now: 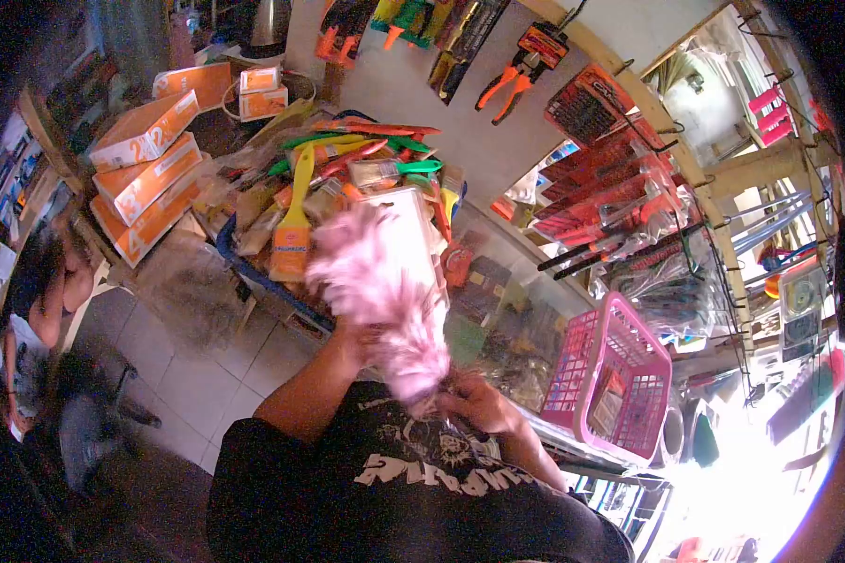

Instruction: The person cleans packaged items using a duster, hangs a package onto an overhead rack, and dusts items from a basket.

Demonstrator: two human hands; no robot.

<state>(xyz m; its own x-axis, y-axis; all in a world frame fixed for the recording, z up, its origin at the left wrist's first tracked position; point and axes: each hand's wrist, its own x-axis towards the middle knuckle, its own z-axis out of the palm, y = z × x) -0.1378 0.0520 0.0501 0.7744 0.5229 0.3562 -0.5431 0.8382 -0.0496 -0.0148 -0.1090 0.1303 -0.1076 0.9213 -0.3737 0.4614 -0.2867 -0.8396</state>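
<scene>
A pink, fluffy feather duster (385, 300), smeared by motion, is in my right hand (477, 403), whose fingers are closed around its lower end. The duster's plumes lie across the front of a long white pack (406, 211) with a hang hole at its top. My left hand (350, 345) is at the lower left of this pack and seems to hold it up; the duster hides most of its fingers. Just beyond is a heap of paintbrushes, including one with a yellow handle (300, 188) and an orange sleeve.
Orange and white boxes (145, 178) are stacked to the left of the heap. A pink plastic basket (587, 394) stands on the glass counter to the right. Carded tools, among them orange-handled pliers (509, 89), hang above. At far left a person's bare leg (52, 291) shows.
</scene>
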